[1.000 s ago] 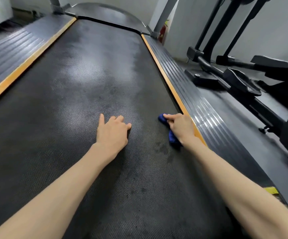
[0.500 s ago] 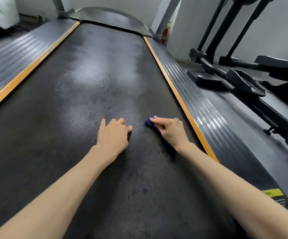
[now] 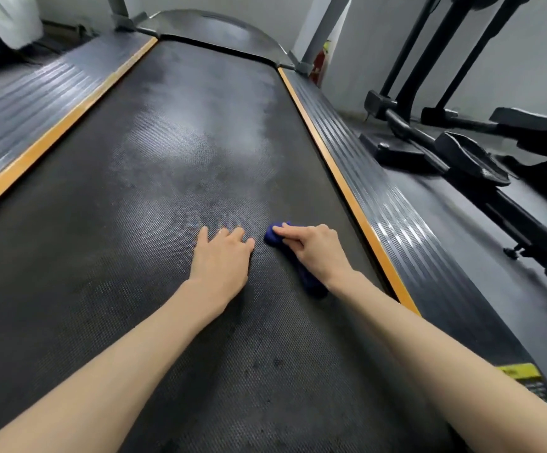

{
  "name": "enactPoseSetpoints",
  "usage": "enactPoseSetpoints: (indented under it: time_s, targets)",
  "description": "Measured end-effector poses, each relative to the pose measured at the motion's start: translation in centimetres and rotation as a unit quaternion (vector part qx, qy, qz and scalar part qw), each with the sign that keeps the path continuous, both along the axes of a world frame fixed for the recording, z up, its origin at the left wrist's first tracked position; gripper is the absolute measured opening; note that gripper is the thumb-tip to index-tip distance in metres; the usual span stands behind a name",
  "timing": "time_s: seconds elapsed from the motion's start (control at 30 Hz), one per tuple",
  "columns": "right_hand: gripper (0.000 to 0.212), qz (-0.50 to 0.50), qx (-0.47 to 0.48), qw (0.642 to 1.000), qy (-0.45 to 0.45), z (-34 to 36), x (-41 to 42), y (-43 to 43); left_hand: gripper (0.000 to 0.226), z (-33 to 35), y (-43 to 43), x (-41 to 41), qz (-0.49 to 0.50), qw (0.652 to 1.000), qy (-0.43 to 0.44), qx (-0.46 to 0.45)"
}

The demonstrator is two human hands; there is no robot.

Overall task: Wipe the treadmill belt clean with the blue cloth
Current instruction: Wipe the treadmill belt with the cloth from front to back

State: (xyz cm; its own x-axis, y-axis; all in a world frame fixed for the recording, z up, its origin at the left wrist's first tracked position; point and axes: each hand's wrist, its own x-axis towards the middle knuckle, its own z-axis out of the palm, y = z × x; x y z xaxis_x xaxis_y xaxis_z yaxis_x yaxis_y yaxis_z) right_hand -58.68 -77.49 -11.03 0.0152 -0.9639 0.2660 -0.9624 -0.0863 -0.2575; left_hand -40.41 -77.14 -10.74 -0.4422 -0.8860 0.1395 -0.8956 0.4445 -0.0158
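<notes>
The black textured treadmill belt (image 3: 154,197) fills most of the head view and runs away from me. My right hand (image 3: 318,253) lies on the bunched blue cloth (image 3: 309,281) in the belt's right half, fingers curled over it, index finger pointing left. Most of the cloth is hidden under the hand; blue shows at the fingertips and beside the wrist. My left hand (image 3: 223,258) rests flat on the belt just left of the cloth, fingers straight, holding nothing. Dark spots mark the belt nearer to me.
Orange strips and ribbed grey side rails (image 3: 393,217) border the belt on both sides. A black elliptical machine (image 3: 468,158) stands on the floor to the right. Grey uprights (image 3: 318,31) and the motor cover close the far end. A yellow label (image 3: 520,371) sits on the right rail.
My right hand has slid the blue cloth leftward, from the belt's right orange edge toward the middle, stopping close to my left hand. My left hand has stayed in place.
</notes>
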Motion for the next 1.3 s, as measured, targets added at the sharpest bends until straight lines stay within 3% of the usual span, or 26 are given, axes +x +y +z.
enactPoseSetpoints:
  time_s: [0.17, 0.3, 0.4, 0.53, 0.83, 0.97, 1.03, 1.17, 1.3]
  targets:
    - [0.032, -0.104, 0.049, 0.993, -0.032, 0.8, -3.4, -2.4, 0.045, -0.4, 0.3, -0.1, -0.006, 1.000, 0.007, -0.004]
    - [0.034, -0.156, 0.064, 0.985, -0.023, 1.1, -0.8, -0.9, 0.041, -0.2, 0.1, -0.5, 0.010, 0.999, 0.031, 0.010]
    - [0.041, -0.128, 0.093, 0.987, -0.005, 1.5, 0.7, 5.6, 0.037, -0.2, 0.2, -0.8, 0.025, 0.998, 0.049, 0.013]
    - [0.047, -0.071, 0.098, 0.989, -0.088, 0.6, 1.1, 12.1, 0.044, -0.3, 0.8, -0.9, 0.046, 0.997, 0.055, 0.031]
    - [0.045, -0.164, 0.044, 0.975, -0.142, -0.9, -1.7, 1.5, 0.051, -0.8, 1.1, -0.4, 0.033, 0.998, 0.050, 0.036]
    - [0.050, -0.124, 0.110, 0.981, -0.097, 0.9, -1.8, 5.4, 0.047, 0.3, 1.0, -0.1, 0.052, 0.990, 0.049, 0.122]
    - [0.050, -0.116, 0.139, 0.983, -0.030, 1.5, -1.3, 10.0, 0.047, 0.5, 1.0, -0.1, 0.067, 0.987, 0.045, 0.140]
    - [0.053, -0.094, 0.106, 0.990, 0.018, 0.8, -1.6, 15.2, 0.044, 1.2, 0.9, -0.9, 0.072, 0.984, 0.057, 0.152]
    - [0.045, -0.096, 0.096, 0.990, 0.023, 0.8, -3.8, 10.5, 0.039, 1.8, 4.4, -0.9, 0.054, 0.993, 0.103, 0.032]
